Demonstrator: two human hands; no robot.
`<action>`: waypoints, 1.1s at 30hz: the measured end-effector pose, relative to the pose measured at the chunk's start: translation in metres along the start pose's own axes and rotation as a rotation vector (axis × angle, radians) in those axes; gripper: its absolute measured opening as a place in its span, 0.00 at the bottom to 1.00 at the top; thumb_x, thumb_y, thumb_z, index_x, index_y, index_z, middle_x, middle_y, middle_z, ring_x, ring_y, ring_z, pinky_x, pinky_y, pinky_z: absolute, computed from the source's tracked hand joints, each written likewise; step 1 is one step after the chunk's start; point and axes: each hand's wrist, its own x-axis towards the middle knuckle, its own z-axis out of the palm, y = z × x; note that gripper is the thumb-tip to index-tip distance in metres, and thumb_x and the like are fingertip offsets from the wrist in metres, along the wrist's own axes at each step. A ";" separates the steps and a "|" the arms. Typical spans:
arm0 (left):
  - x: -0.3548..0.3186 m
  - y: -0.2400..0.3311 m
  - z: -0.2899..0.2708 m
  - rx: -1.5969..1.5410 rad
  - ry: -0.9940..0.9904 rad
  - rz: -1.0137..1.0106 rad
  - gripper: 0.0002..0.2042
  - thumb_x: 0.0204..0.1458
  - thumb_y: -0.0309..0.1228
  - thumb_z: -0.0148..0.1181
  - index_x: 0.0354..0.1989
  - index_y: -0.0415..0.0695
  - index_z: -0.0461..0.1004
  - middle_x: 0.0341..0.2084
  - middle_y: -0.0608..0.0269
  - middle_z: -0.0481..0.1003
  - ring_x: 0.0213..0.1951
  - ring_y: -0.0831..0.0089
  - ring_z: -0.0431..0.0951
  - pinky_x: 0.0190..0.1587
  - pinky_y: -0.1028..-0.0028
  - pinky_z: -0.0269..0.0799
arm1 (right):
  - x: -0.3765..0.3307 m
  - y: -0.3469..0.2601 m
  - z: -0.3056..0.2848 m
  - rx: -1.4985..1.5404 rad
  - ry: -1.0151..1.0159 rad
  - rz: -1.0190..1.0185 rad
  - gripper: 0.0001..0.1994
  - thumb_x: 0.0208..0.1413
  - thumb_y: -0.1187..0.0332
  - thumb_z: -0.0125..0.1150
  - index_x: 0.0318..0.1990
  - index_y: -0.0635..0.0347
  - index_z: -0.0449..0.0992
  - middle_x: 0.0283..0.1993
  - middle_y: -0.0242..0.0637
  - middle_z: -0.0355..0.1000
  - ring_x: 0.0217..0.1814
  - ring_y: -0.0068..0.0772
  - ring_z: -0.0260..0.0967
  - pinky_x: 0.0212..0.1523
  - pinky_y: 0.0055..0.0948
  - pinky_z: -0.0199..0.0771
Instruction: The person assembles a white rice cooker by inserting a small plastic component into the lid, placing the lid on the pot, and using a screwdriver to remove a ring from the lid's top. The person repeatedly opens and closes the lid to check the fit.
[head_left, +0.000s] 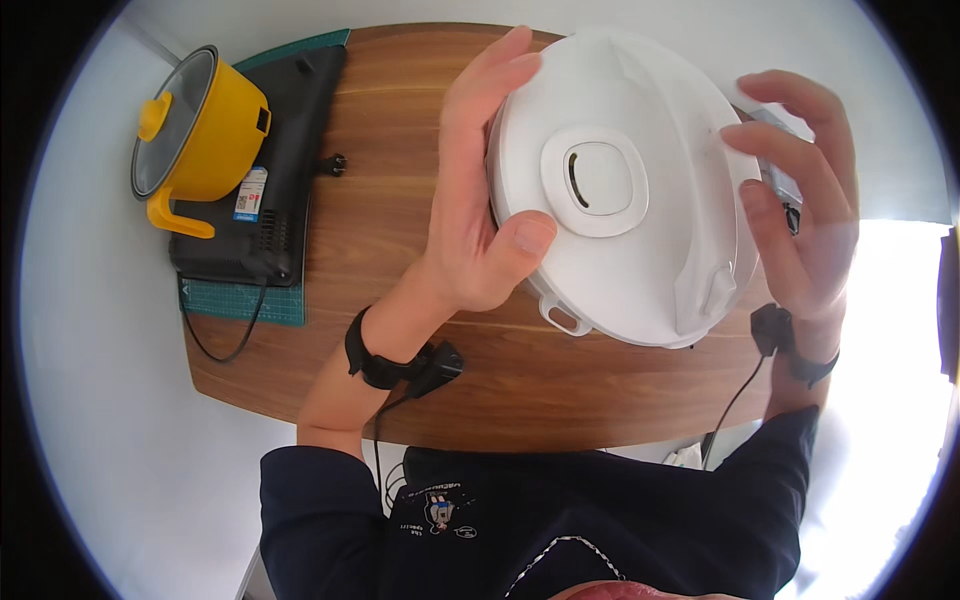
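Observation:
A large white round appliance with a domed lid (530, 110) fills the right middle of the head view. On its top are a raised rounded-square cap (598, 190) with a dark curved slot and a long moulded ridge. A small loop tab juts from its near rim. My left hand (475, 190) lies against its left side, thumb over the top and fingers along the far-left edge. At its right edge my right hand (805, 180) has bent fingers apart; the index fingertip and thumb overlap the rim. Whether these fingertips press on it, I cannot tell.
On the left, a yellow pot (225, 135) with a glass lid lies tilted on a black appliance (290, 150), over a green cutting mat (245, 304). A plug (333, 165) rests on the wooden table (380, 250). Black wrist devices (385, 360) trail cables. A clear packet (780, 150) lies behind my right hand.

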 end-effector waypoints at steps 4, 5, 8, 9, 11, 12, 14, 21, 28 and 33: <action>-0.004 0.003 -0.013 0.076 -0.024 0.019 0.37 0.60 0.60 0.54 0.62 0.38 0.66 0.69 0.36 0.57 0.67 0.49 0.61 0.67 0.55 0.57 | 0.058 -0.010 0.024 0.281 -0.170 -0.268 0.17 0.41 0.80 0.54 0.41 0.60 0.81 0.48 0.46 0.68 0.43 0.38 0.70 0.38 0.33 0.70; -0.004 0.003 -0.011 0.063 -0.012 0.022 0.36 0.60 0.60 0.54 0.62 0.38 0.66 0.69 0.36 0.58 0.67 0.49 0.61 0.66 0.55 0.58 | 0.061 -0.006 0.032 0.313 -0.204 -0.299 0.18 0.40 0.80 0.54 0.41 0.60 0.81 0.48 0.46 0.68 0.42 0.38 0.69 0.37 0.32 0.69; -0.003 -0.002 -0.007 0.066 0.005 0.067 0.35 0.60 0.60 0.53 0.61 0.37 0.67 0.68 0.37 0.59 0.65 0.50 0.62 0.65 0.56 0.60 | 0.070 -0.008 0.040 0.328 -0.248 -0.373 0.21 0.34 0.81 0.52 0.40 0.57 0.80 0.44 0.42 0.67 0.39 0.37 0.66 0.35 0.30 0.67; -0.003 -0.003 -0.007 0.106 0.000 0.100 0.36 0.60 0.60 0.52 0.61 0.37 0.67 0.68 0.37 0.59 0.65 0.50 0.63 0.64 0.56 0.60 | 0.073 -0.009 0.038 0.306 -0.265 -0.396 0.21 0.34 0.81 0.52 0.39 0.57 0.80 0.44 0.42 0.67 0.38 0.37 0.66 0.35 0.30 0.67; -0.002 -0.006 -0.009 0.146 0.001 0.148 0.34 0.60 0.57 0.54 0.61 0.37 0.66 0.66 0.38 0.60 0.64 0.50 0.63 0.64 0.56 0.61 | 0.077 -0.008 0.038 0.292 -0.297 -0.434 0.21 0.32 0.82 0.52 0.39 0.57 0.80 0.43 0.42 0.67 0.37 0.37 0.66 0.35 0.30 0.67; -0.001 -0.006 -0.010 0.145 0.000 0.162 0.32 0.59 0.53 0.56 0.61 0.36 0.66 0.65 0.39 0.62 0.64 0.51 0.64 0.64 0.56 0.61 | 0.077 -0.006 0.040 0.300 -0.308 -0.445 0.21 0.32 0.82 0.52 0.38 0.57 0.80 0.43 0.42 0.67 0.36 0.37 0.65 0.35 0.30 0.68; -0.004 -0.004 -0.007 0.109 0.013 0.089 0.35 0.59 0.56 0.55 0.63 0.37 0.64 0.65 0.41 0.61 0.64 0.54 0.65 0.65 0.56 0.62 | 0.080 -0.004 0.043 0.311 -0.387 -0.455 0.21 0.32 0.82 0.55 0.39 0.57 0.80 0.44 0.42 0.67 0.35 0.38 0.66 0.35 0.29 0.68; -0.011 0.001 0.001 -0.091 0.009 -0.149 0.46 0.54 0.71 0.50 0.65 0.39 0.60 0.65 0.49 0.60 0.64 0.61 0.66 0.63 0.56 0.65 | 0.102 -0.005 0.040 0.493 -0.537 -0.422 0.08 0.45 0.78 0.69 0.30 0.59 0.75 0.33 0.33 0.64 0.34 0.32 0.66 0.33 0.29 0.68; -0.006 0.004 0.006 -0.051 0.115 -0.158 0.47 0.52 0.72 0.52 0.65 0.39 0.59 0.62 0.52 0.62 0.62 0.63 0.67 0.62 0.56 0.67 | 0.111 -0.027 0.029 0.484 -0.403 -0.356 0.08 0.47 0.81 0.66 0.26 0.62 0.71 0.28 0.33 0.59 0.27 0.32 0.63 0.30 0.29 0.68; -0.009 -0.002 0.000 -0.078 0.011 -0.076 0.41 0.56 0.64 0.49 0.64 0.39 0.62 0.63 0.50 0.64 0.62 0.62 0.68 0.61 0.57 0.67 | 0.087 0.003 0.056 0.655 -0.365 -0.395 0.06 0.46 0.81 0.66 0.28 0.62 0.74 0.31 0.36 0.63 0.33 0.36 0.68 0.36 0.32 0.73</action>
